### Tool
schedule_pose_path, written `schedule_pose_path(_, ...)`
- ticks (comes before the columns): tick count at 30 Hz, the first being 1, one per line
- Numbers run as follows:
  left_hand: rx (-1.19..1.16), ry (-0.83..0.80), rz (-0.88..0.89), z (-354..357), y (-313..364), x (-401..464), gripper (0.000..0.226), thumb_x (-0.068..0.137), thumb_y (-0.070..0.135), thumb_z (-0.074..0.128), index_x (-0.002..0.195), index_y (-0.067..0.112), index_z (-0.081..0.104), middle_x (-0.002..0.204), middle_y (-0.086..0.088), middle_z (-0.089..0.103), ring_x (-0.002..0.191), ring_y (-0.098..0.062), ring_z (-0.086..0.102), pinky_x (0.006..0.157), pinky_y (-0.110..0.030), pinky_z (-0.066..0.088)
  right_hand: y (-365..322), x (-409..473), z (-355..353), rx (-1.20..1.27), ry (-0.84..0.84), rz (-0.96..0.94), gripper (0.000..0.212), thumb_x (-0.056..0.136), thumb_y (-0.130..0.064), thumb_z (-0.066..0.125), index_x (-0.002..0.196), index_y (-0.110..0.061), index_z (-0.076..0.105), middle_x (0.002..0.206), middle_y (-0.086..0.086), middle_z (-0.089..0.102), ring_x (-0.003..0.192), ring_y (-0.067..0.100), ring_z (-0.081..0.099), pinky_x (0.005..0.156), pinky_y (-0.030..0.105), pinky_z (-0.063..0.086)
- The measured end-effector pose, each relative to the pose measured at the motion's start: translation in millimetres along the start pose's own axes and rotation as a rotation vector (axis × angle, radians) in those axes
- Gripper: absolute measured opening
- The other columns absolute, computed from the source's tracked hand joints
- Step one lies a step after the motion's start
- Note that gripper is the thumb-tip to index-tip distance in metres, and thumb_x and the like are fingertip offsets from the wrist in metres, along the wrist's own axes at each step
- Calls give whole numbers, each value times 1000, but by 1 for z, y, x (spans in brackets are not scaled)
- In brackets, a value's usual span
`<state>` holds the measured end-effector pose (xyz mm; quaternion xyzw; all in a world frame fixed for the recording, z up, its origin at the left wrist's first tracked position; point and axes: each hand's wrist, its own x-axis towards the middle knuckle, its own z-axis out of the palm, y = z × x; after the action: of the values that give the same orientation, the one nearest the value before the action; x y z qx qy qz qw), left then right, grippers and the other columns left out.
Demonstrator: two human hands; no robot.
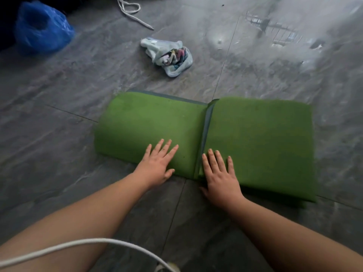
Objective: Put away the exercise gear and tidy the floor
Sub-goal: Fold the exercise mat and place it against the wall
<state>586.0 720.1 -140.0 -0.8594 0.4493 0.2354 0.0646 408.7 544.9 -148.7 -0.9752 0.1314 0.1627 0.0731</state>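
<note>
A green mat point(245, 134) lies on the grey floor point(59, 134), partly rolled or folded, so it looks like a fat bundle with two green halves side by side. A thin grey edge runs down between the halves. Both hands lie flat on the near side of the mat with the fingers straight and spread. The left hand point(157, 163) presses on the left half, and the right hand point(220, 175) presses on the right half, just beside the grey edge. The two hands are a little apart and they hold nothing; they only push down on the mat. Past the mat, a small crumpled cloth bundle point(169, 55) in pale blue and white sits on the floor, with bright bits showing inside it. A small white tag is on it, but no words can be read. A blue plastic bag point(42, 30) sits far off to the left. A white rope point(131, 10) lies near the top, and another white rope point(88, 244) curves across the bare arms close to the camera.
</note>
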Motion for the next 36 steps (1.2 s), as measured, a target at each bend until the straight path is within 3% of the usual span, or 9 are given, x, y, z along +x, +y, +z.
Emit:
schedule_pose_path(4, 84, -112, 21, 12, -2, 4, 78, 96, 62, 31, 150, 39, -21, 160, -5, -26, 146, -31, -26, 117, -62, -8, 12, 4, 8, -12, 51, -12, 97, 80, -28, 65, 157, -16, 7, 164, 6, 2, 152, 26, 2, 119, 54, 8)
schedule_pose_path(9, 76, -204, 48, 11, -9, 16, 76, 97, 62, 31, 148, 43, -21, 161, -6, -25, 147, -31, -24, 117, -61, -8, 20, 9, 5, -38, 6, -41, 102, 85, -36, 63, 156, -19, -9, 164, 2, -10, 151, 23, -9, 121, 51, 2)
schedule_pose_path(13, 68, -189, 54, 10, -8, 14, 87, 92, 65, 41, 148, 43, -23, 160, -5, -27, 147, -31, -25, 117, -62, -8, 14, 11, 0, -55, -10, -23, 89, 89, -18, 55, 156, -9, -4, 165, 10, -3, 151, 30, -7, 120, 56, 5)
schedule_pose_path(18, 48, 16, 54, 2, -2, 2, 99, 91, 52, 54, 146, 41, -27, 163, 2, -20, 149, -23, -22, 115, -65, -7, 14, 9, -18, 1, 30, -10, 88, 82, -17, 60, 154, -1, 11, 163, 19, 9, 150, 37, 2, 119, 60, 8)
schedule_pose_path(22, 5, 181, 41, -15, 4, 1, 104, 87, 26, 62, 150, 36, -20, 165, 4, -4, 152, -22, -8, 117, -63, -1, 30, 3, -50, 157, 239, -5, 91, 71, -18, 75, 147, 5, 32, 154, 27, 31, 144, 44, 26, 115, 61, 22)
schedule_pose_path(26, -147, 435, 102, -46, 21, 9, 95, 83, 8, 65, 150, 34, 3, 161, -5, 27, 148, -30, 22, 113, -67, 20, 48, 6, -95, 369, 436, 33, 81, 74, -23, 58, 146, 5, 35, 152, 26, 34, 143, 40, 30, 116, 55, 27)
schedule_pose_path(28, -252, 503, 104, -71, 35, 13, 87, 86, 6, 59, 151, 34, 9, 160, -5, 29, 148, -28, 25, 113, -66, 23, 58, 6, -120, 463, 533, 57, 79, 74, -21, 58, 146, 3, 36, 152, 23, 37, 143, 36, 33, 117, 51, 29)
schedule_pose_path(31, -475, 612, 118, -113, 69, 17, 70, 92, 12, 45, 151, 38, 18, 159, 0, 31, 147, -23, 27, 116, -59, 24, 72, -2, -157, 628, 676, 141, 77, 75, -22, 58, 146, -1, 38, 151, 18, 41, 141, 28, 38, 116, 39, 31)
schedule_pose_path(36, -779, 953, 219, -176, 138, 12, 53, 92, -1, 46, 143, 16, 48, 146, -1, 49, 137, -12, 43, 115, -30, 33, 89, -30, -208, 784, 898, 239, 77, 73, -26, 60, 146, -10, 43, 137, 11, 58, 124, 23, 55, 102, 32, 44)
